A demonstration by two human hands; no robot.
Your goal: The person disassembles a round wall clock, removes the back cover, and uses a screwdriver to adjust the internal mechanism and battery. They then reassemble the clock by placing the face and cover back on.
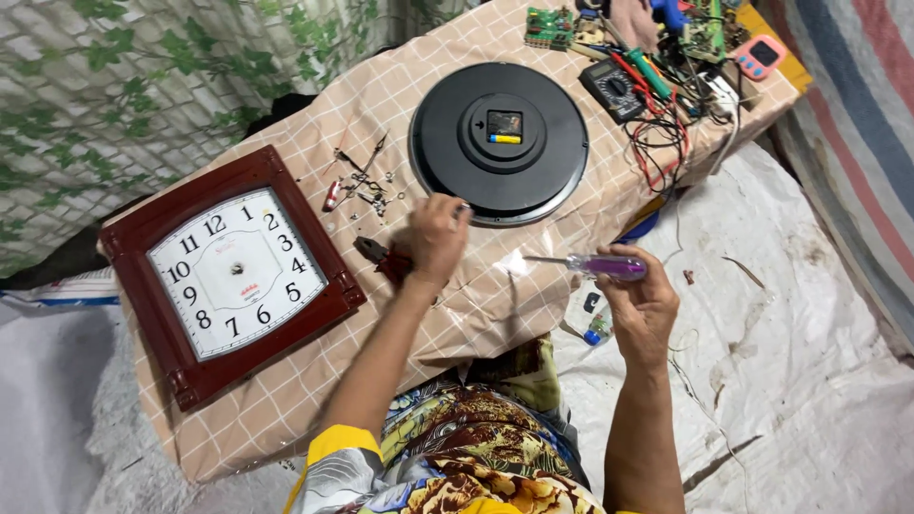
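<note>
Screwdriver in right hand, left hand at round clock.

checked table: square clock, round clock, multimeter

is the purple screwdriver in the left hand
No, the purple screwdriver is held in the right hand; the left hand rests by the round black clock.

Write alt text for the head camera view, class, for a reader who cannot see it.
A person's left hand touches the rim of a round black clock lying face down, while the right hand holds a purple-handled screwdriver. A square red-framed clock lies face up alongside.
</note>
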